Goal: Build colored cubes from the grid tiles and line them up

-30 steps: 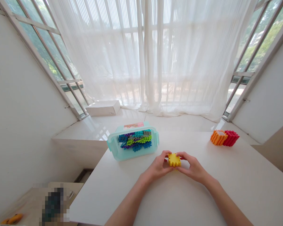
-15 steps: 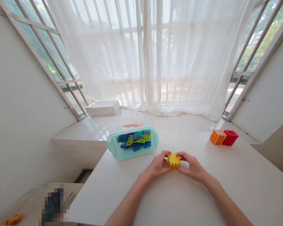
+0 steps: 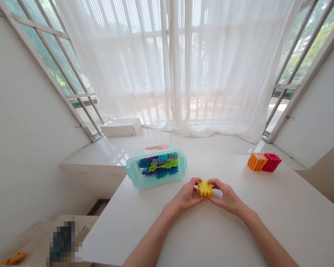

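Observation:
A stack of yellow interlocking toy tiles with notched edges is held between both hands over the white table. My left hand grips its left side, thumb at the near edge and fingers at the far edge. From the right, my right hand closes on the same stack in a mirrored hold. How many tiles are in the stack I cannot tell. A pale teal plastic bin, tipped with its mouth towards me, stands left of my hands. Blue, green, purple and grey notched tiles lie inside it.
On the right of the white table stand an orange tile stack and a red tile stack, side by side. A white box rests on the window ledge behind. At the lower left is a lower wooden surface.

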{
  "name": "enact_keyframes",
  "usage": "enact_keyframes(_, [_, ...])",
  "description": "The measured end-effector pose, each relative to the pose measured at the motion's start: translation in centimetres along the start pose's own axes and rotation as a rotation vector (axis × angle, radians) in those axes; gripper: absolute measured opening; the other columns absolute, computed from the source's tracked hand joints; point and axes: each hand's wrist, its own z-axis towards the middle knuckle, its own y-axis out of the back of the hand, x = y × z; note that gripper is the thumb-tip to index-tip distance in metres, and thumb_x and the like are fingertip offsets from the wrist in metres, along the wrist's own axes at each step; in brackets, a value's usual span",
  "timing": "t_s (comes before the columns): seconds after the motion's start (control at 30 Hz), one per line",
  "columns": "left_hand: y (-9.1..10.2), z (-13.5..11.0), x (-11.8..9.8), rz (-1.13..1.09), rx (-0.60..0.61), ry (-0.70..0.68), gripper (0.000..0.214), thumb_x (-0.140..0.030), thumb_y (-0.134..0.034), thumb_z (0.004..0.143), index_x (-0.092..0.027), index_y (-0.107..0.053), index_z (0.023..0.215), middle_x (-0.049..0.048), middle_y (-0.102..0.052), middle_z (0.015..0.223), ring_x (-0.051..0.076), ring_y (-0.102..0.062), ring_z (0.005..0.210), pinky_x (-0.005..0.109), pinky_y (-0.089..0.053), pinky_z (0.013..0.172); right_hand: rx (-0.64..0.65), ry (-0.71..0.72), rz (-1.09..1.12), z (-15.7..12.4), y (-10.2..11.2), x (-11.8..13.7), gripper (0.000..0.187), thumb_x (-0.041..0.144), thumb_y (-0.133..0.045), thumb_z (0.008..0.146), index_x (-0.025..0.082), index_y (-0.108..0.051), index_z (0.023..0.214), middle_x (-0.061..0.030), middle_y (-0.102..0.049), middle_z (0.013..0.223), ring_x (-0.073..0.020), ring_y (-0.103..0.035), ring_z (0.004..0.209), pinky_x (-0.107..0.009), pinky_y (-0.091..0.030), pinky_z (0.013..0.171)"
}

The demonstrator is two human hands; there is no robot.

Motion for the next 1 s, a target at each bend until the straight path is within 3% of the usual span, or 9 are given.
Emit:
enact_keyframes(0.53, [0.31,0.0,-0.17,-0.011,0.008,0.007,0.054,-0.026,-0.073,0.077,-0.024,-0.047,0.124,0.0077,-0.062,0.118,0.023,-0.061,0.111,0.036,-0.054,0.088,0.016,-0.011,0.015,-0.08,0.43,0.11,0.04,0.017,-0.065,0.076,0.027,-0.052,0.113,-0.0019,-0.068,0.107,-0.0218,-0.068,0.099,-0.042,-0.056,0.095])
enact_keyframes(1.0, [0.13,-0.03,-0.17,-0.031,0.015,-0.04,0.052,-0.026,-0.071,0.079,-0.021,-0.046,0.125,0.0073,-0.064,0.114,0.019,-0.063,0.102,0.034,-0.052,0.09,0.027,-0.016,-0.027,-0.1,0.29,0.01,0.04,0.019,-0.066,0.078,0.029,-0.052,0.114,-0.0014,-0.069,0.11,-0.0221,-0.067,0.099,-0.042,-0.054,0.094])
